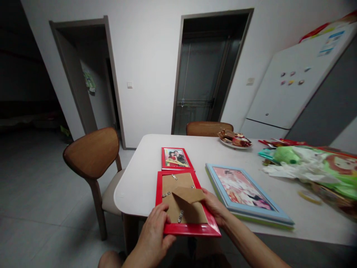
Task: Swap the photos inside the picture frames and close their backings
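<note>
A red photo frame (173,182) lies back side up at the table's near edge, its brown backing board facing me with several metal clips and a raised cardboard stand flap (188,194). My left hand (156,227) grips the frame's lower left edge, thumb below and fingers on top. At the right edge, my right hand (213,206) holds the frame beside the flap, its fingers partly hidden. Just beyond lies a second red frame (162,158), face up, with a photo of two people. A light blue frame (237,204) rests on a green one to the right.
The white table (139,163) also bears a plate of items (235,143) at the back and plastic packaging (306,160) at the right. One wooden chair (93,152) stands left, another chair (209,128) behind the table. A white fridge (292,82) is at the back right.
</note>
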Demonstrator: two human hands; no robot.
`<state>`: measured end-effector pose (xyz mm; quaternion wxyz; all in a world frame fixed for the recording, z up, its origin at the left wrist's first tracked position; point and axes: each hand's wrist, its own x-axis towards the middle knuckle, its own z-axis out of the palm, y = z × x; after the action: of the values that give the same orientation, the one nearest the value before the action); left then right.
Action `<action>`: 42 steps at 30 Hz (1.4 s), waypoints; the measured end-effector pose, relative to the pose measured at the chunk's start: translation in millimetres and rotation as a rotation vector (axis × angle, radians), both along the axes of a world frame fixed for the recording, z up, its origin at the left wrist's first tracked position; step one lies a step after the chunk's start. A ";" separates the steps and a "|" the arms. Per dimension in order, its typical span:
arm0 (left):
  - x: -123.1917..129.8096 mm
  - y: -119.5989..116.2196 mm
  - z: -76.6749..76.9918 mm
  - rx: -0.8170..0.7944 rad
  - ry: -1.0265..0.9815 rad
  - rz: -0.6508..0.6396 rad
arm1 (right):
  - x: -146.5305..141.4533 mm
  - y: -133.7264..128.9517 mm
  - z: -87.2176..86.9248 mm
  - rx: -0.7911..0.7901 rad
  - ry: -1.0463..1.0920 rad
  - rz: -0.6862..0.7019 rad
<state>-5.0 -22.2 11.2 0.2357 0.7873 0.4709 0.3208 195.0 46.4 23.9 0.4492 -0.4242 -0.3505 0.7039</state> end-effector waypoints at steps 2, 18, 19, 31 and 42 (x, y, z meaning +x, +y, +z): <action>1.0 0.9 -1.1 0.005 0.006 0.000 | 0.7 -1.0 3.6 -0.039 0.023 0.059; 3.5 14.6 4.4 0.031 0.290 -0.006 | 20.8 16.5 -7.7 0.464 -1.035 -0.059; 4.0 16.5 5.9 0.026 0.308 -0.012 | 22.9 16.0 -8.3 0.513 -1.118 -0.063; 3.6 14.1 6.9 0.043 0.301 -0.015 | 32.3 -5.6 -8.9 0.916 -1.006 0.195; 4.2 14.3 5.6 0.073 0.286 -0.001 | 46.2 -23.0 25.5 0.700 -1.209 0.384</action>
<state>-0.8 -7.8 16.8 0.1374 0.8332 0.4875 0.2222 241.2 23.4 49.4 0.1545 -0.5017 -0.8107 0.2593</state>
